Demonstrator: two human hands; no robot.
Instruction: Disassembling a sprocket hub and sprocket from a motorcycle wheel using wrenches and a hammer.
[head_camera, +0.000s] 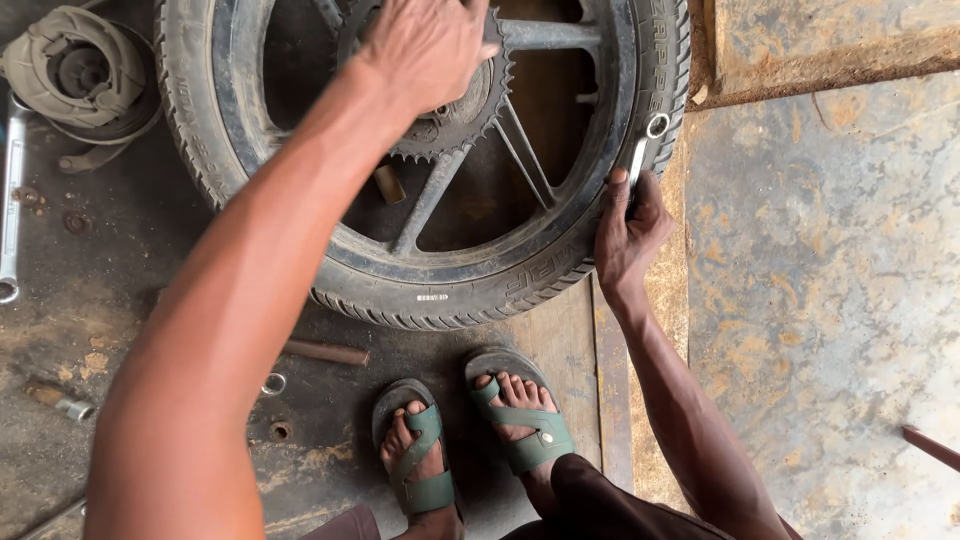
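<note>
The right hand (628, 232) has its grip closed around a ring spanner (643, 150), whose ring end pokes up beyond the fingers against the tyre (440, 300) of a motorcycle wheel lying on the floor (800, 250). Farther off, the left hand (425, 45) rests on the sprocket (455, 125), fingers curled; whether it grasps anything there cannot be made out.

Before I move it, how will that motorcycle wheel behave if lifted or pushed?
The wheel looks heavy for its size: metal spokes, a sprocket, a thick tyre. It is probably rigid. Lying flat on the floor, it should drag rather than roll; the treaded rubber likely grips.
</note>
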